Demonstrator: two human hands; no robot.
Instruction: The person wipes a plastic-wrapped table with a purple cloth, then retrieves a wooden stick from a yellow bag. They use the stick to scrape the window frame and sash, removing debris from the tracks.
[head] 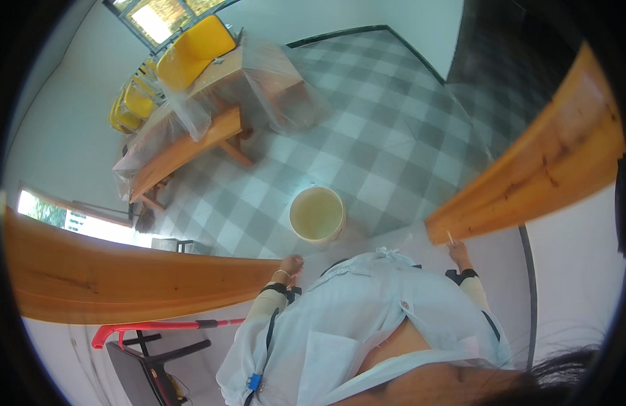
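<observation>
At the lower end of the left wooden door-frame board (155, 284) is my left hand (291, 266), fingers curled; whether it grips anything is hidden. My right hand (460, 255) is closed around a thin pale stick (450, 237), close to the lower end of the right wooden board (526, 165). Dark bands wrap both wrists. Between and beyond my hands, a round pale bucket (340, 234) stands on the floor. Cloudy yellowish liquid (317, 213) appears inside it. Neither hand touches the bucket.
Beyond the bucket stretches a grey-and-white checked tile floor (374, 137). A wooden bench (191, 152) stands by a plastic-draped table (272, 76) with yellow chairs (196, 51) on it. A red-handled tool (155, 327) and a black-framed object (135, 373) are behind the left board.
</observation>
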